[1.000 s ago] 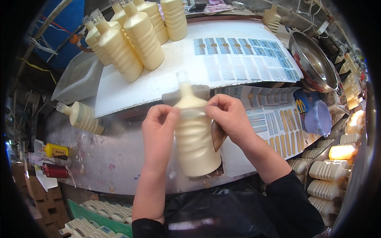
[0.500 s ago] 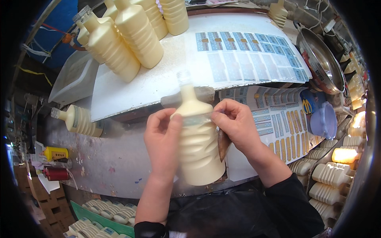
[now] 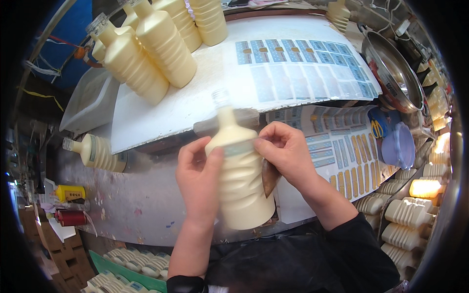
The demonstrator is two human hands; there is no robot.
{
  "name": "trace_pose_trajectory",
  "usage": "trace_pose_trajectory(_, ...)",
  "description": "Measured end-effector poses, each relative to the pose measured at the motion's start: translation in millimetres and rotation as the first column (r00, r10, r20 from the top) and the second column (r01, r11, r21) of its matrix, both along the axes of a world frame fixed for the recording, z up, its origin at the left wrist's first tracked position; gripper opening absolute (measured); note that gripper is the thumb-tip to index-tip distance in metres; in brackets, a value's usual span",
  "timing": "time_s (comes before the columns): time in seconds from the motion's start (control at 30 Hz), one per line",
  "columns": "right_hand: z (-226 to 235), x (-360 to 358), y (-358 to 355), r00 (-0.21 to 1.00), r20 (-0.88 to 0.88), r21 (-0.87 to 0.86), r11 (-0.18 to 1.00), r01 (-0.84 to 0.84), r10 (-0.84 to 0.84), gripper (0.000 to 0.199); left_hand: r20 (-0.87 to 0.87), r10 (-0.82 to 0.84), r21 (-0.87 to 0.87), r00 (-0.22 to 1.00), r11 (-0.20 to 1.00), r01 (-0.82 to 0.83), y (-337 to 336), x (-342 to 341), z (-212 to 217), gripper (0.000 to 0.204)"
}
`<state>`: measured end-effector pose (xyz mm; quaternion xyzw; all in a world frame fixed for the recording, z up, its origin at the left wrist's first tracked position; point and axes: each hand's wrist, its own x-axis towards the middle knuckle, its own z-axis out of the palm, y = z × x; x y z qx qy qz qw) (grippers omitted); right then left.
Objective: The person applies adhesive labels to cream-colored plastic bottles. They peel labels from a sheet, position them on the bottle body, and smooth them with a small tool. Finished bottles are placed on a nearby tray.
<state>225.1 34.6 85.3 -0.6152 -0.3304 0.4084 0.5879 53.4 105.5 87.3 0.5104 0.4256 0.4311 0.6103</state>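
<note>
Bottle [image 3: 246, 200], cream and ribbed, lies between my two hands, its long axis running away from my body: base nearest me, clear neck farthest. Label [image 3: 237, 148], a narrow pale-blue strip, crosses that axis at nearly a right angle, just below the shoulder. This crossing is the governing relation, with one end of the strip toward each hand. Both hands are about equally near it, so neither has the shorter reach.

Right hand [image 3: 286, 151]: thumb and forefinger are pinched together on the strip's right end, at the bottle's edge. Tool [image 3: 269, 179], brown and pointed, projects below this pinch, toward me; I cannot tell how the fingers hold it.

Left hand [image 3: 195, 178]: thumb rests along the bottle's left side at the strip's other end, the fingers curled beyond. I cannot tell whether their tips meet.

Surroundings, from the grip: block [image 3: 250, 117], grey, just beyond, partly behind the neck; board [image 3: 166, 117], white, farther out, bearing upright bottles [image 3: 168, 46] to the far left and a printed sheet [image 3: 305, 71] to the far right. Spare bottle [image 3: 105, 154], on its side, is well to the left; tub [image 3: 403, 149], lilac, well to the right, near scissors [image 3: 377, 129].
</note>
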Motion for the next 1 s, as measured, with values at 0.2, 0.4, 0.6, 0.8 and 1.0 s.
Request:
trace_pose_trajectory(0.2,-23.1,13.1,3.5,0.996,-0.074,-0.002,0.999,0.045,-0.045,0.012,0.014,-0.014,-0.015,1.000,1.000,0.014,-5.7,2.5,6.4,0.031)
trace_pose_trajectory(0.4,-20.8,13.5,4.4,0.968,-0.222,-0.071,0.988,-0.134,0.115,0.024,-0.010,-0.024,0.045,1.000,0.999,0.024,-8.9,2.0,0.3,0.030)
trace_pose_trajectory(0.6,-12.9,10.9,4.4,0.978,-0.153,-0.001,0.990,-0.142,0.141,0.022,0.109,-0.024,-0.059,0.994,0.998,0.030,-6.6,1.1,-15.8,0.030)
trace_pose_trajectory(0.8,-9.3,12.2,5.9,0.988,-0.067,-0.064,0.987,-0.146,0.142,0.025,0.132,-0.016,-0.030,0.991,0.999,0.020,-8.0,5.2,-15.8,0.030)
trace_pose_trajectory(1.0,-10.6,11.6,5.4,0.989,-0.069,-0.058,0.989,-0.135,0.131,0.026,0.157,-0.030,-0.047,0.987,0.998,0.037,-6.6,3.1,-17.2,0.031)
